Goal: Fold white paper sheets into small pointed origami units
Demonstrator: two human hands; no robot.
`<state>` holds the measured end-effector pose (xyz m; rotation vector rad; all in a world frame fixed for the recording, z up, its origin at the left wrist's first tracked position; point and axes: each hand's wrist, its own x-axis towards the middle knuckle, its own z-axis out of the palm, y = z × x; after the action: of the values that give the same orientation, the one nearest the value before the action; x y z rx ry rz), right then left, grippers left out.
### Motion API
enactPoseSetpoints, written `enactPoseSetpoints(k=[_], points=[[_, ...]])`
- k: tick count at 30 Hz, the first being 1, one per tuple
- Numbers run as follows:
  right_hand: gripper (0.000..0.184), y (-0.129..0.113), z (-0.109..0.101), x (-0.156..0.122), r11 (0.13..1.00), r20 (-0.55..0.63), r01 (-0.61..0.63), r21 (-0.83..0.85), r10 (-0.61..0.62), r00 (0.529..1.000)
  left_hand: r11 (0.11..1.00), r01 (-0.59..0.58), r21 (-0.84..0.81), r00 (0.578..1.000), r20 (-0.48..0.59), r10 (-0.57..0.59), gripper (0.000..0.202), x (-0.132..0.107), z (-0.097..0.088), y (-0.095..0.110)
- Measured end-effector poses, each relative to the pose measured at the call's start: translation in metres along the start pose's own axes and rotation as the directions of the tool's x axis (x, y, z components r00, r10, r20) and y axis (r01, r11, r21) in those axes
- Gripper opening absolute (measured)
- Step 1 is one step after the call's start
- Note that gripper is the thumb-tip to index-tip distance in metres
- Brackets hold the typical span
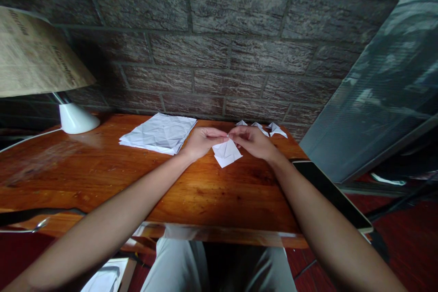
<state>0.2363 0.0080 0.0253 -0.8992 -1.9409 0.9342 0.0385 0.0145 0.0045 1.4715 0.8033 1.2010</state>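
A small folded white paper piece rests on the wooden table, its top corner lifted between both hands. My left hand pinches that top corner from the left. From the right, my right hand pinches the same corner, its fingertips meeting those of the left. A stack of creased white paper sheets lies just left of my left hand. Behind my right hand sit a few small folded paper shapes.
A table lamp with a white base and tan shade stands at the back left. A dark phone or tablet lies at the table's right edge. A brick wall runs behind. More paper lies below by my knees.
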Motion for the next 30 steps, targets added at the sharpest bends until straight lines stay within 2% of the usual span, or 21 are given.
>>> enactPoseSetpoints(k=[12, 21, 30], points=[[0.026, -0.0006, 0.0048, 0.001, 0.999, -0.084, 0.023, -0.044, -0.026, 0.996, 1.0, 0.007, -0.026, 1.0, -0.021, -0.007, 0.037, -0.0021, 0.002, 0.0062], [0.034, 0.0033, 0.0051, 0.0036, 0.994, -0.095, 0.007, 0.113, 0.003, 0.996, 0.996, -0.004, -0.087, 0.997, -0.071, -0.002, 0.037, 0.0007, 0.0028, 0.005], [0.035, 0.005, 0.0055, 0.0041, 0.989, -0.111, -0.019, 0.149, 0.036, 0.993, 0.996, 0.003, -0.093, 0.998, -0.062, -0.009, 0.035, 0.0013, 0.0006, 0.0013]])
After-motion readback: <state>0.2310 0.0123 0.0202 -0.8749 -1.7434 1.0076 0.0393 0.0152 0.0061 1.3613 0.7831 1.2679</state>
